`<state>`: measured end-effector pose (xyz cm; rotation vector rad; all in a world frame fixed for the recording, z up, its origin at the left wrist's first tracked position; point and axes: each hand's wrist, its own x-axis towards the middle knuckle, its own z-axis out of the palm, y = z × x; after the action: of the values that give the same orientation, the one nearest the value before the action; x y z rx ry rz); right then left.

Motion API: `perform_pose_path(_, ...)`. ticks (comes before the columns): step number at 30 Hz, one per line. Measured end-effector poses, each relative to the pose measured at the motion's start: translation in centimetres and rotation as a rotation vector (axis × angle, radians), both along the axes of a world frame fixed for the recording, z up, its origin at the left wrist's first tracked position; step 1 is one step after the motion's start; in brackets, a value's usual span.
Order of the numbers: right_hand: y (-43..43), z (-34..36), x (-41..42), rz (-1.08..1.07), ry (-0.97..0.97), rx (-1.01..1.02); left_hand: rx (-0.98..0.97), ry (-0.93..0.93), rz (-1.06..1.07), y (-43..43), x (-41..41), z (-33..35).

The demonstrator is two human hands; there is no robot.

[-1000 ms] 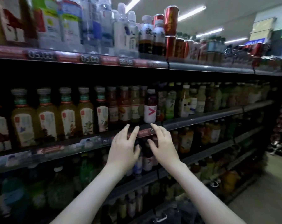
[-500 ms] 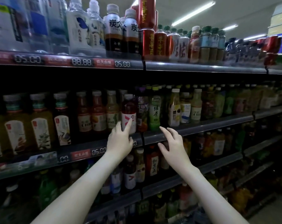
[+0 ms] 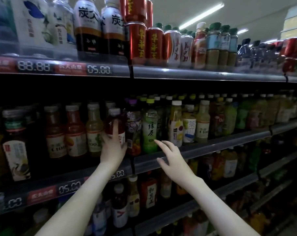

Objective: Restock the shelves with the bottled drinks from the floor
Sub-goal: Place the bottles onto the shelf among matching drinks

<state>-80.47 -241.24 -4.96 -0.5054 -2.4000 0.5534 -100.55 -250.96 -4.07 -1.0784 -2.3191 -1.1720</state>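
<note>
Centre frame, at the middle shelf (image 3: 212,148), I see my left hand (image 3: 112,148) gripping the red bottle (image 3: 114,116).
Its fingers wrap it; right hand (image 3: 174,160) hovers beside, fingers spread.

Bottles (image 3: 203,121) crowd the middle shelf (image 3: 212,148), touching side by side. The red bottle (image 3: 120,123) is hemmed by a yellow bottle (image 3: 94,126) at nine o'clock and a purple-capped bottle (image 3: 133,126) at three. Open room lies at twelve o'clock, under the upper shelf (image 3: 203,74).
</note>
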Motion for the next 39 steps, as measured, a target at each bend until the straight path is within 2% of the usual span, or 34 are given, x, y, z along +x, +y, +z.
perform_pose_path(2, 0.9, -0.2, 0.2, 0.031, 0.033, -0.001, 0.051, -0.017, 0.004, 0.0, 0.3, 0.0)
perform_pose_path(5, 2.0, -0.5, 1.0, 0.087, 0.098, -0.007, 0.142, 0.051, 0.009, -0.4, 1.2, -0.7)
perform_pose_path(11, 2.1, 0.5, 1.9, 0.201, 0.278, -0.015, 0.378, 0.560, -0.061, -1.1, 3.4, -1.1)
perform_pose_path(14, 0.7, 0.5, 2.0, 0.325, 0.296, -0.129, 0.419, 0.772, -0.093, -2.0, 5.4, -1.5)
perform_pose_path(16, -0.4, 0.0, 2.1, 0.416, 0.270, -0.217, 0.396, 0.841, -0.113, -2.8, 7.2, -2.3)
perform_pose_path(21, -2.4, -3.6, 1.9, 0.559, 0.182, -0.384, 0.199, 0.800, -0.238, -5.3, 10.4, -8.2)
perform_pose_path(25, -2.9, -9.0, 0.8, 0.564, -0.025, -0.526, 0.054, 0.603, -0.278, -7.2, 11.1, -14.4)
perform_pose_path(30, -4.4, -15.6, -0.3, 0.473, -0.090, -0.677, -0.065, 0.330, -0.290, -9.3, 11.3, -19.9)
perform_pose_path(33, -5.3, -18.8, -1.0, 0.359, -0.073, -0.734, -0.216, 0.295, -0.356, -10.2, 9.3, -21.8)
perform_pose_path(35, -5.5, -20.6, -1.8, 0.281, -0.043, -0.728, -0.307, 0.360, -0.264, -10.6, 7.0, -23.6)
perform_pose_path(39, -5.2, -23.1, -3.3, 0.148, 0.030, -0.745, -0.330, 0.242, 0.075, -10.6, 3.2, -25.3)
